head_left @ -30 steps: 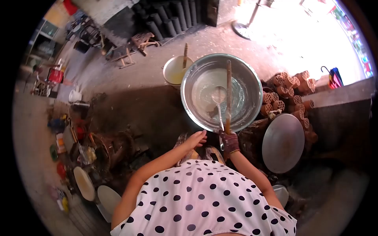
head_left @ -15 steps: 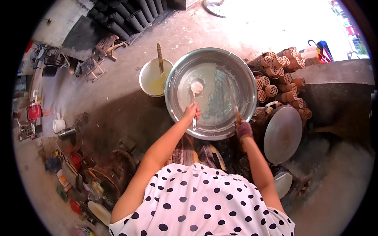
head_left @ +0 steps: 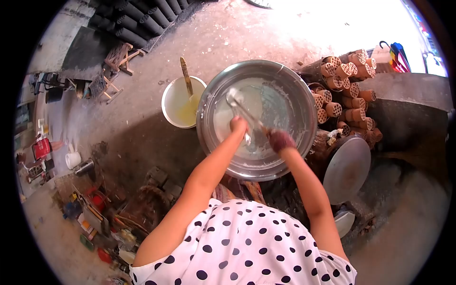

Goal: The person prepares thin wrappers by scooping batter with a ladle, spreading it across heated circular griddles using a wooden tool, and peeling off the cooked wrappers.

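A wide metal basin [head_left: 305, 97] in front of me has a pale whitish layer across its bottom. Over it, my left hand [head_left: 239, 125] is closed around the handle of a ladle [head_left: 232, 97], whose bowl is at the basin's left side. My right hand [head_left: 281, 140], in a dark reddish glove, grips a long thin tool with a wooden handle [head_left: 249, 114]. The tool slants up and left, its far end at the ladle's bowl; blur hides whether they touch. Left of the basin stands a white bucket [head_left: 166, 102] with yellowish liquid and a wooden-handled brush or paddle [head_left: 186, 76] in it.
Perforated clay-coloured briquettes [head_left: 351, 90] are piled right of the basin, with black ones [head_left: 130, 35] at the back left. A round metal lid [head_left: 347, 170] leans at the right. Small wooden stools [head_left: 112, 85] stand left, and clutter [head_left: 97, 209] fills the lower left.
My right hand has swung the long tool from the basin's right side up and left to the ladle. The left hand and ladle have shifted only slightly. The whole view has moved a little.
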